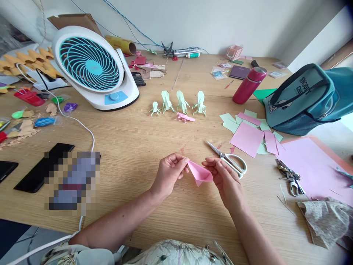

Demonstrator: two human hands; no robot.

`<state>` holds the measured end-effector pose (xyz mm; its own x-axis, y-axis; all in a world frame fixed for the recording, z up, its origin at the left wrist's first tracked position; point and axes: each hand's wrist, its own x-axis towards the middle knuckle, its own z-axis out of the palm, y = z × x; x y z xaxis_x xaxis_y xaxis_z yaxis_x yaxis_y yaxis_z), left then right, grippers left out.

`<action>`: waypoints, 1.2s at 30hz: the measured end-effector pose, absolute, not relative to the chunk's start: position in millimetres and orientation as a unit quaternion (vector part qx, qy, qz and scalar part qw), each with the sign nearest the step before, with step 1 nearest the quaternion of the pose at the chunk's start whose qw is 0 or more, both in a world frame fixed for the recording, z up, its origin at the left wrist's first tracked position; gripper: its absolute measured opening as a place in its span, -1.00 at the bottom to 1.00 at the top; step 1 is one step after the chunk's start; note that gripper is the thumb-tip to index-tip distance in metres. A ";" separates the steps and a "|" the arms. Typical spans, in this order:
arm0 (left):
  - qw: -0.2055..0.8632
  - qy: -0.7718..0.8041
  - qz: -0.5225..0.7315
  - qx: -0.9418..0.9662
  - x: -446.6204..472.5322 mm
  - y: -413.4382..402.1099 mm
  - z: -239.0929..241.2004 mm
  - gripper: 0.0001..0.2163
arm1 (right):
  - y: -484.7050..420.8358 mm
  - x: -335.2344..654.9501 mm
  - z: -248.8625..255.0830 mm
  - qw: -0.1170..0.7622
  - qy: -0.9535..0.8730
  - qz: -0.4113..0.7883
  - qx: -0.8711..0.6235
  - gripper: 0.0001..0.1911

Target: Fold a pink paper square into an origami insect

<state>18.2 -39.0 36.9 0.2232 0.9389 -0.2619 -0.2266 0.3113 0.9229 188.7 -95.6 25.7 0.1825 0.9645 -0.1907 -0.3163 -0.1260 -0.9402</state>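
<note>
A small folded pink paper (200, 173) is held just above the wooden table (132, 140) between both hands. My left hand (169, 173) pinches its left tip with closed fingers. My right hand (222, 176) grips its right side, fingers curled over it. White-handled scissors (230, 160) lie right behind my right hand. Farther back stand several pale green origami figures (179, 102), with one pink origami figure (185, 117) in front of them.
A white and teal fan (93, 68) stands back left, its cable running toward me. Black phones (41, 167) lie left. Pink and green paper squares (248, 138), a red bottle (249, 85), a teal bag (306, 99) and keys (291, 176) fill the right.
</note>
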 end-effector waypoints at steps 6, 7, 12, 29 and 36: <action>0.700 0.467 0.462 0.281 16.0 -32.4 35.5 -0.69 | -94.2 183.9 31.1 0.450 -0.382 0.673 -0.447 -0.64; 0.700 0.469 0.465 0.273 15.6 -32.0 35.3 -0.69 | -94.7 183.4 31.0 0.449 -0.383 0.680 -0.435 -0.65; 0.698 0.478 0.472 0.250 15.1 -30.1 33.7 -0.68 | -95.2 182.1 25.8 0.474 -0.385 0.677 -0.410 -0.67; 0.744 0.453 0.434 0.230 22.3 -41.9 27.8 -0.66 | -93.8 161.4 17.5 0.500 -0.429 0.477 -0.583 -0.75; 0.726 0.456 0.471 0.208 16.4 -29.4 27.0 -0.66 | -95.1 171.8 13.8 0.493 -0.428 0.486 -0.581 -0.66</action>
